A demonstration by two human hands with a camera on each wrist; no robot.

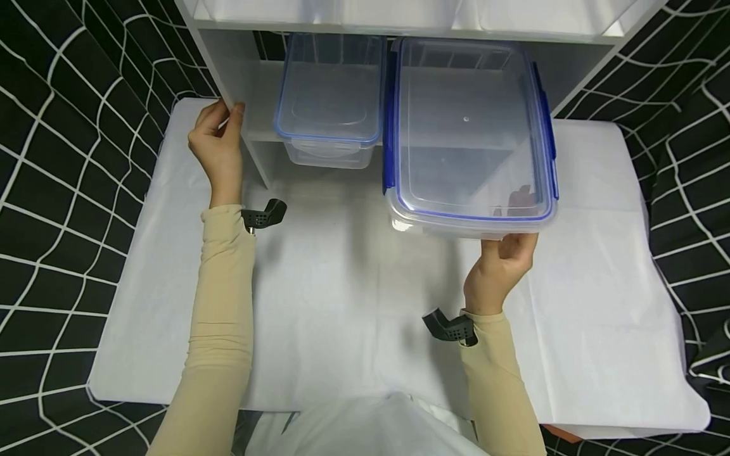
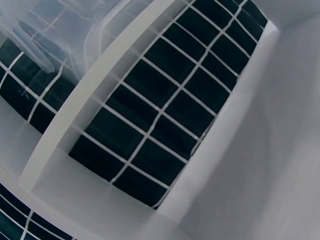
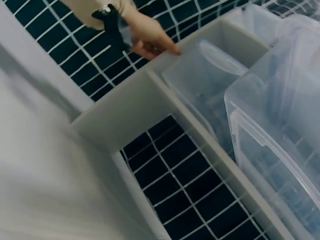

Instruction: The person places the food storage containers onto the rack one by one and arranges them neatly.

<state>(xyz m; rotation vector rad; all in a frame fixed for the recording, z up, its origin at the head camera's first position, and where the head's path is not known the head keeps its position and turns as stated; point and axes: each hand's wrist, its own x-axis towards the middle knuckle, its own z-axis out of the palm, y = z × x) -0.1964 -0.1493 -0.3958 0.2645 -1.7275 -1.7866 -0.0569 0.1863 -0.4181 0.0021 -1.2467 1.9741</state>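
Observation:
In the head view, my left hand (image 1: 219, 149) holds the front edge of the left side panel (image 1: 251, 136) of a white shelf unit. The right wrist view shows this left hand (image 3: 150, 37) against the panel too. My right hand (image 1: 502, 269) is under the front of a large clear storage box (image 1: 462, 133) with blue side clips, supporting it from below. Its fingers show faintly through the plastic. This box juts out of the shelf toward me. To its left, a smaller clear lidded box (image 1: 333, 95) stands on the shelf. The left wrist view shows no hand.
The white shelf unit's upper level (image 1: 399, 16) spans the top of the head view. Below is a table with a white cover (image 1: 342, 304). Black netting panels with white cord (image 1: 63, 190) enclose both sides. The left wrist view shows a shelf board (image 2: 92, 85) and netting behind.

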